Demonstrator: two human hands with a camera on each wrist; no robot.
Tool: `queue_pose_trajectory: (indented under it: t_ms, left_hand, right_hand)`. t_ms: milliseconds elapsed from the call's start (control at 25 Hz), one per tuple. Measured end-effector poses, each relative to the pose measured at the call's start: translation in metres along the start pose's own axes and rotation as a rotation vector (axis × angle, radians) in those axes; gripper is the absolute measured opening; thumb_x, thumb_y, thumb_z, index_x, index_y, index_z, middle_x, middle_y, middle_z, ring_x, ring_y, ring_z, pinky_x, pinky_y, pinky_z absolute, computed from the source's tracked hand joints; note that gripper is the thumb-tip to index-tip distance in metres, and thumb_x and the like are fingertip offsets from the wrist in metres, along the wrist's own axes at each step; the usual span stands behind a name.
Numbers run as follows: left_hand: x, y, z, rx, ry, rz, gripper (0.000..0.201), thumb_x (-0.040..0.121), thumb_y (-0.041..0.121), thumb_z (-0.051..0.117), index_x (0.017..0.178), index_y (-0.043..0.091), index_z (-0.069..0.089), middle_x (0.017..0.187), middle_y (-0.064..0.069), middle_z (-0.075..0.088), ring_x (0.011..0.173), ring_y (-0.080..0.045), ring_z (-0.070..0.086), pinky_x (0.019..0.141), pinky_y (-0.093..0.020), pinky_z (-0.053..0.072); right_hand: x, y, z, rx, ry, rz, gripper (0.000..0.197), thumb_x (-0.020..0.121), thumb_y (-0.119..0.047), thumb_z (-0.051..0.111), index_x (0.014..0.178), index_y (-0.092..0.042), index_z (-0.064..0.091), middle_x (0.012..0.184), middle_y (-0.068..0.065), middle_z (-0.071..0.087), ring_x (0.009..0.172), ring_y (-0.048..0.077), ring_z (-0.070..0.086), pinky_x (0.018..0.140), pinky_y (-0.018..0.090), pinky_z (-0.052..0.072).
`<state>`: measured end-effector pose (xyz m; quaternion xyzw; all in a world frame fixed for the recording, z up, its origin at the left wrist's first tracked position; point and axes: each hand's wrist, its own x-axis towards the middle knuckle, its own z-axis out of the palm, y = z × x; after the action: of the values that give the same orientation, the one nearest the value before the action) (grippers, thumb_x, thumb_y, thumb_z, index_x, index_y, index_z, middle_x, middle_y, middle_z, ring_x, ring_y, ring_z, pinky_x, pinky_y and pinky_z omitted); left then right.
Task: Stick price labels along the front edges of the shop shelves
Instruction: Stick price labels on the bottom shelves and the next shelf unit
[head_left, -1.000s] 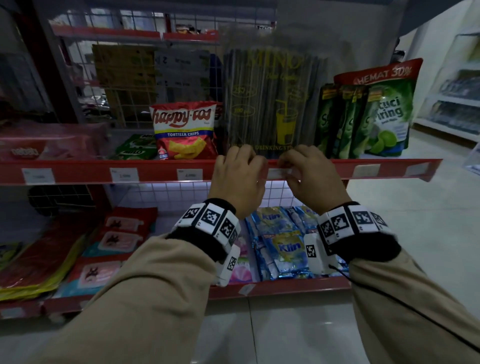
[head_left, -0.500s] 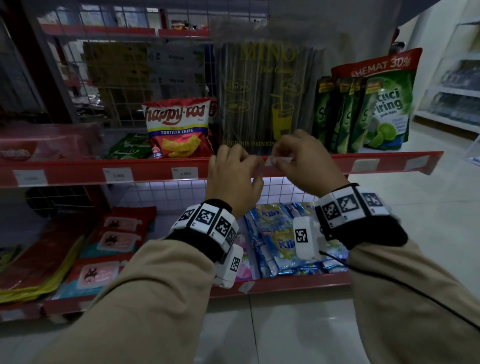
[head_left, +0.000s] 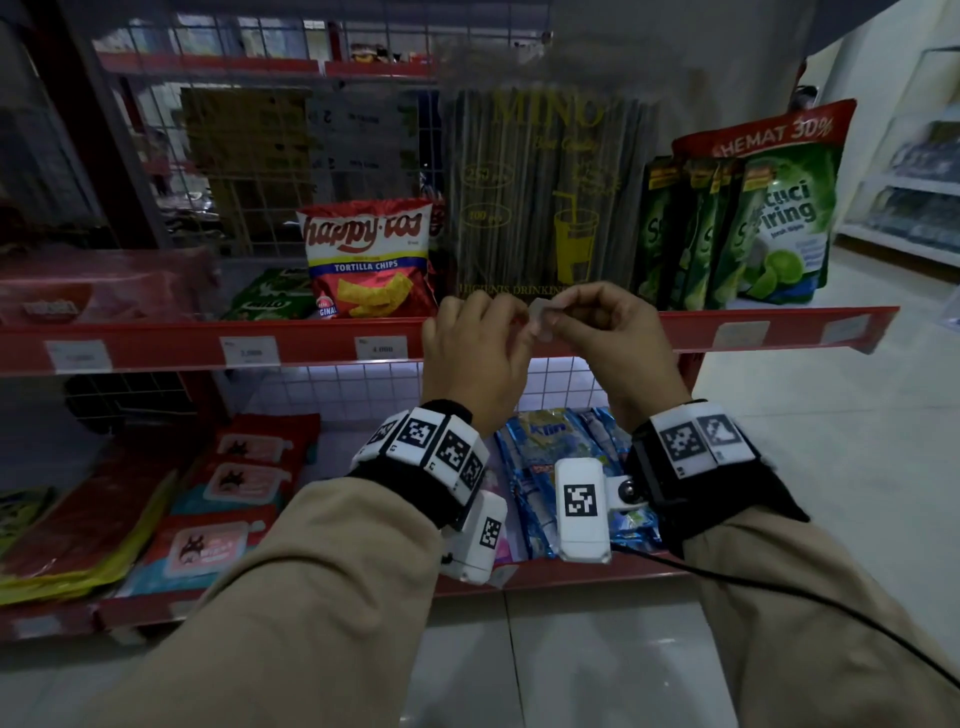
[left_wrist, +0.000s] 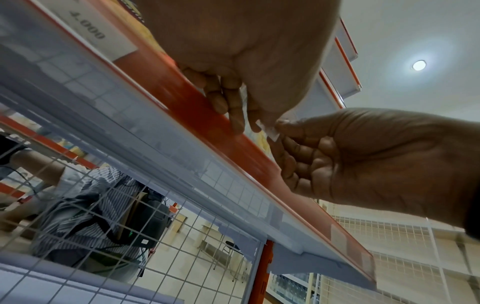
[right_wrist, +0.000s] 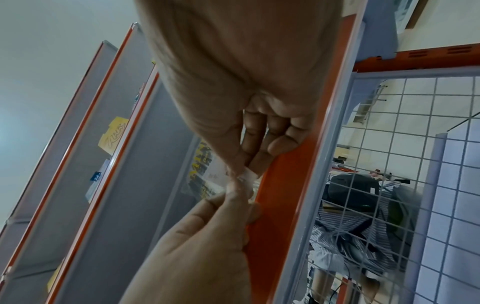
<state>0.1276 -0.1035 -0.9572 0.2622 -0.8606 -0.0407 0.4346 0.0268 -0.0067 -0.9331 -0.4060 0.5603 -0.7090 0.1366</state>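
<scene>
Nearest, the right hand (head_left: 602, 332) and left hand (head_left: 475, 345) both pinch a small white paper price label (head_left: 543, 315) between thumb and fingertips, just in front of the red shelf-edge strip (head_left: 322, 345). It looks feather-light, floppy and tacky, best held by its corners. Only the left-wrist view shows the right hand's other fingers curled in; farther off, only the head view shows the white labels already stuck (head_left: 382, 348).

Tan long sleeves (head_left: 322, 587), black wristbands (head_left: 415, 483) bearing white square-coded marker blocks, white wrist cameras (head_left: 582, 512), thin black cable (head_left: 831, 603) at lower right
</scene>
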Motion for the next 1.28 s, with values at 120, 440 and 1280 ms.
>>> queue_pose_trajectory:
  t_ms: [120,440,1280]
  left_hand:
    - [0.001,-0.001,0.0,-0.028,-0.01,-0.013,0.022,0.095,0.04,0.05,0.104,0.023,0.061,0.099,0.003,0.054,0.099,-0.021,0.041,0.074,-0.027,0.014]
    - [0.003,-0.004,-0.003,-0.113,-0.054,-0.02,0.019,0.092,0.043,0.053,0.1,0.028,0.061,0.097,0.007,0.054,0.099,-0.019,0.04,0.072,-0.029,0.015]
    - [0.008,-0.011,-0.012,-0.024,-0.105,0.052,0.027,0.087,0.054,0.055,0.093,0.028,0.059,0.097,0.011,0.059,0.098,-0.018,0.045,0.077,-0.031,0.019]
  right_hand:
    - [0.0,-0.001,-0.002,-0.036,-0.011,-0.008,0.023,0.085,0.002,0.065,0.106,0.009,0.058,0.103,0.029,0.065,0.098,0.037,0.065,0.088,0.04,0.055]
    - [0.0,-0.003,-0.01,-0.158,-0.124,-0.04,0.021,0.082,-0.002,0.07,0.1,-0.001,0.06,0.082,0.004,0.065,0.075,0.007,0.064,0.074,0.019,0.055]
    - [0.019,-0.002,-0.019,-0.658,-0.158,-0.338,0.008,0.086,-0.012,0.067,0.089,-0.019,0.07,0.08,-0.009,0.069,0.073,-0.004,0.062,0.067,0.009,0.045]
